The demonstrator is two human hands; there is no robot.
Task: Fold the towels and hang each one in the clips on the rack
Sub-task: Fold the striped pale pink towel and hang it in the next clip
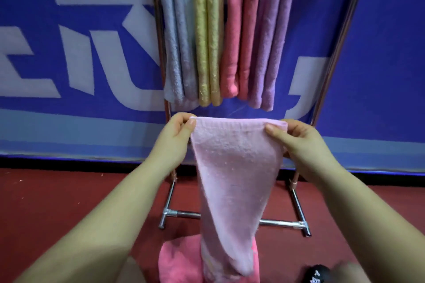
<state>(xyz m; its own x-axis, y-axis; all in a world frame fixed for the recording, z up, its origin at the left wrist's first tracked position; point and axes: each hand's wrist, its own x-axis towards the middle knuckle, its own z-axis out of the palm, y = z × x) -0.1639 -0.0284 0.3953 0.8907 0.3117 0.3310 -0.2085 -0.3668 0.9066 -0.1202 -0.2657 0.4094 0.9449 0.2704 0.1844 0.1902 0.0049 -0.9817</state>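
Red floor (57,202) under a blue banner (69,76) with white shapes; I see my left hand (174,140) and right hand (299,145) each pinching a top corner of the nubby pale pink towel (234,179), hanging below the rack's (296,225) fluffy folded towels (216,37)

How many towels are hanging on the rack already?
4: a grey-blue towel at the left, then a yellow towel, a red towel and a purple towel. The rack's top is cut off, so more may hide.
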